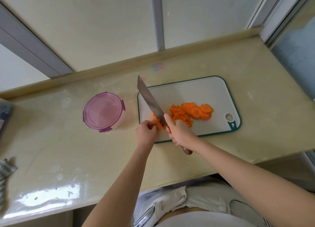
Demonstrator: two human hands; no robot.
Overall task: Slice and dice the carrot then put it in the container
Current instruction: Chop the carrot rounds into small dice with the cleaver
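Holds a knife (150, 100) in the right grip (180, 133), fingers wrapped fully round the wooden handle, forefinger stretched up by the heel of the blade. Angles the blade up and to the left, tip out past the far left corner of the cutting board (196, 90). Pins an uncut carrot piece (157, 122) with the left grip (146, 131), fingertips curled down onto it, at the near left part of the board. Places that piece right against the heel of the blade, between the two grips. Shows a heap of diced carrot (180, 116) just beyond the right grip's knuckles, and overlapping round carrot slices (201, 111) farther right, mid-board. Sets the container (104, 111), pink lid on, upon the desk (85, 150), left of the board, near the left grip but apart from it.
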